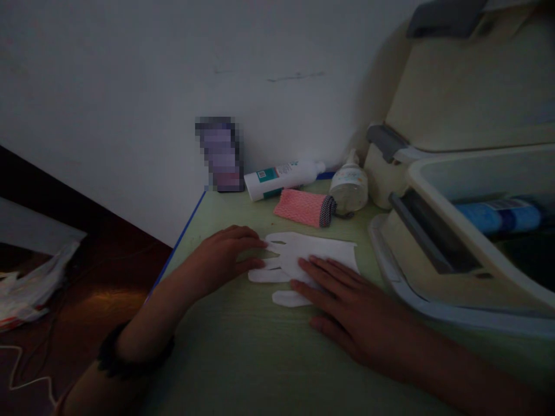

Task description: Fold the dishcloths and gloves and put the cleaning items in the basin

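A white glove [321,248] lies flat on the light green tabletop, its fingers toward the left and its cuff toward the right. My right hand [347,306] rests palm down across the lower palm and cuff of the glove, fingers stretched out, covering part of it. At the glove's fingertips is my left hand [228,254]. Its forefinger and thumb touch two of the glove's fingers, with a gap between them. A dark bracelet circles my left wrist.
Behind the glove lie a folded pink mesh cloth [303,207] and a white bottle [281,179] on its side. A clear pump bottle [349,184] stands beside them. A phone [221,153] leans on the wall. To the right, an open cream bin [416,254] holds a blue bottle [498,215].
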A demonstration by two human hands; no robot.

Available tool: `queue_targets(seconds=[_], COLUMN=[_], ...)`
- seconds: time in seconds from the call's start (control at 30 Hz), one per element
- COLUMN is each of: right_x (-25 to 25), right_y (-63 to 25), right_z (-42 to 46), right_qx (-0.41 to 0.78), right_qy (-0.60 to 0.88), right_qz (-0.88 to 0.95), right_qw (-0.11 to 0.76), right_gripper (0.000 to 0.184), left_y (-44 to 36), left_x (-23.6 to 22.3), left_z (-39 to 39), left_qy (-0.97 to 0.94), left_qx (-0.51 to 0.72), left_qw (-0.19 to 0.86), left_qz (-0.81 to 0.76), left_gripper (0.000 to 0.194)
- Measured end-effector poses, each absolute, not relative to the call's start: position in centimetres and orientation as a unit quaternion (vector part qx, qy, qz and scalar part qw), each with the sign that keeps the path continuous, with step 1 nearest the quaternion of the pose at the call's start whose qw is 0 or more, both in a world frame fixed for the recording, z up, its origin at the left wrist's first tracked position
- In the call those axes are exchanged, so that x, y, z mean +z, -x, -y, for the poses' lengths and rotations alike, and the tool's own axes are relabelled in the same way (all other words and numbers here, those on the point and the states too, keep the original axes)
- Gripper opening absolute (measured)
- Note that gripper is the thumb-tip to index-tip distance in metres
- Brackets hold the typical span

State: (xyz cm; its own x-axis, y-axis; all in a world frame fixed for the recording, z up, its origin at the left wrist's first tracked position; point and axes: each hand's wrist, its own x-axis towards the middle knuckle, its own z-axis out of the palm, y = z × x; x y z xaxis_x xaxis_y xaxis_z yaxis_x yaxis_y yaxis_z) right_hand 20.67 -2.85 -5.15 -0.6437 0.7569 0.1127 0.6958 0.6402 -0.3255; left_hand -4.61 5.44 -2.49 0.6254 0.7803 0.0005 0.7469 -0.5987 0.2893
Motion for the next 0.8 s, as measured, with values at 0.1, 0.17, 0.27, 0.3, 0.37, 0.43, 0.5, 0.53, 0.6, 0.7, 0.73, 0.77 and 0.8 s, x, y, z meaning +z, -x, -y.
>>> queue_targets(seconds=[0.1, 0.17, 0.27, 0.3, 0.37, 0.43, 0.5, 0.53, 0.6, 0.7, 0.73, 0.77, 0.8], right_x=[-5.1, -5.0, -5.1, -5.2, -5.5, -5.8, -6.0, -6.1, -6.1, -6.0, -5.9, -5.8, -5.7], right_y=[-20.5, -20.5, -20.6, -20.6, -20.6, -20.6, -20.5, -20.5, -20.4, -20.4, -20.4, -20.4, -20.4], right_z=[2.7, 2.4, 1.8, 1.5, 1.1, 0.9, 0.8, 0.8, 0.8, 0.7, 0.7, 0.7, 0.6], right_qx=[0.094, 0.068, 0.046, 0.045, 0.053, 0.059, 0.06, 0.059, 0.06, 0.063, 0.064, 0.066, 0.071], right_qy=[0.422, 0.437, 0.471, 0.485, 0.506, 0.514, 0.513, 0.513, 0.515, 0.521, 0.522, 0.522, 0.521], right_qz=[0.893, 0.886, 0.869, 0.862, 0.851, 0.847, 0.847, 0.847, 0.846, 0.843, 0.843, 0.843, 0.844], right_qw=[0.124, 0.136, 0.144, 0.142, 0.13, 0.123, 0.124, 0.125, 0.125, 0.12, 0.115, 0.11, 0.104], right_gripper=[0.05, 0.054, 0.059, 0.06, 0.061, 0.062, 0.063, 0.064, 0.066, 0.069, 0.071, 0.072, 0.074], left_y=[4.4, 3.6, 2.0, 1.5, 0.7, 0.2, 0.2, 0.2, 0.3, 0.4, 0.4, 0.4, 0.4], left_x=[-2.5, -2.8, -3.6, -3.9, -4.5, -4.8, -4.9, -5.0, -5.1, -5.2, -5.2, -5.3, -5.3], left_z=[-5.4, -5.1, -4.4, -4.1, -3.7, -3.5, -3.6, -3.7, -3.9, -4.3, -4.5, -4.7, -4.8], left_qy=[-0.902, -0.904, -0.912, -0.917, -0.927, -0.931, -0.93, -0.93, -0.931, -0.933, -0.934, -0.935, -0.936], left_qx=[0.094, 0.125, 0.139, 0.13, 0.091, 0.052, 0.022, 0.013, 0.007, 0.008, 0.007, 0.003, 0.0], left_qw=[0.132, 0.123, 0.109, 0.104, 0.1, 0.098, 0.095, 0.092, 0.08, 0.056, 0.049, 0.044, 0.041], left_qz=[-0.4, -0.389, -0.369, -0.362, -0.35, -0.349, -0.354, -0.356, -0.356, -0.355, -0.354, -0.353, -0.351], left_gripper=[0.022, 0.025, 0.038, 0.042, 0.051, 0.056, 0.059, 0.06, 0.063, 0.068, 0.07, 0.071, 0.071])
